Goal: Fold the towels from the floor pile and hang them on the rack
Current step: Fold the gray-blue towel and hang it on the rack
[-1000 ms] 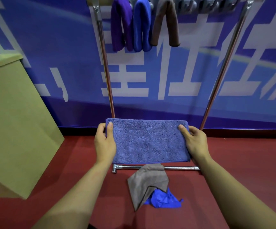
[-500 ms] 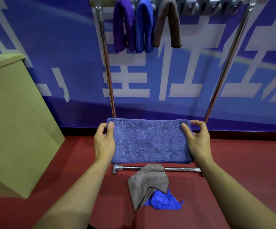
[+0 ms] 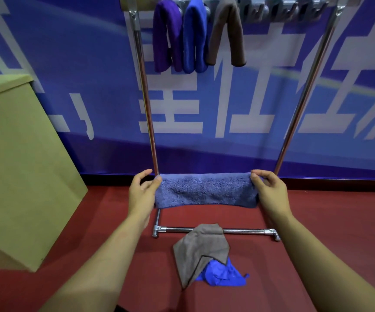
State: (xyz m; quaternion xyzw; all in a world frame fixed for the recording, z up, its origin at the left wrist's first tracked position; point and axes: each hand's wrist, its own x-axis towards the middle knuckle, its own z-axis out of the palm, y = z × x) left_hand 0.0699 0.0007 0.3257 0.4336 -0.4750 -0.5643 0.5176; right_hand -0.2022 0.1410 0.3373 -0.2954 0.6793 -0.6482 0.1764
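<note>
Red floor [image 3: 330, 221] lies open right of the rack [image 3: 147, 109]; a tan box [image 3: 20, 167] crowds the left. Three folded towels [image 3: 198, 34] hang at the top bar's left end. Left hand [image 3: 142, 194] and right hand [image 3: 270, 194] pinch the lavender towel [image 3: 206, 191] ends, airborne between the uprights. The floor pile [image 3: 206, 255] touches the base bar.

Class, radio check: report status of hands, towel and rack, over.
Left hand and right hand pinch the folded blue-grey towel by its ends. Three towels on the rack. Grey towel and blue towel on floor.
</note>
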